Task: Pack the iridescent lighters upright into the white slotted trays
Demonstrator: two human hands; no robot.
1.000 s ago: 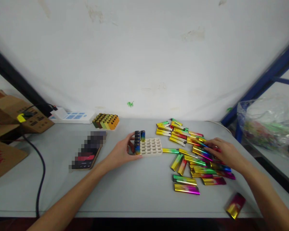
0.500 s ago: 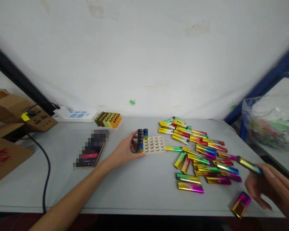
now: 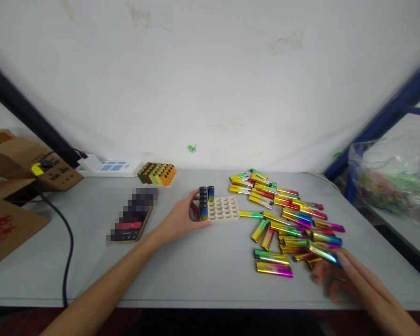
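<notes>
My left hand (image 3: 185, 215) is closed on the left end of a white holder tray (image 3: 224, 209) with rows of slots. Blue-and-gold lighters (image 3: 203, 212) with dark tops stand upright in its left column, and one more lighter (image 3: 211, 193) stands at the back of the second column. Between the thumb and fingers of my right hand (image 3: 346, 277) is a blue-and-gold metallic lighter (image 3: 324, 253), held above the right front of a loose pile. The lower fingers of that hand are blurred. Gold, green, red and purple lighters (image 3: 271, 257) lie scattered in the pile.
A second holder full of lighters (image 3: 157, 173) stands by the wall. Left of my hand lie a phone (image 3: 135, 217) and a black cable (image 3: 70, 252). Cardboard boxes (image 3: 17, 200) and a power strip (image 3: 108, 165) are at left, a clear plastic bag (image 3: 388, 182) at right.
My right hand has moved left and inward with the lighter, over the pile's front. The purple-and-gold lighter beneath it near the table edge no longer shows. My left hand stays on the tray.
</notes>
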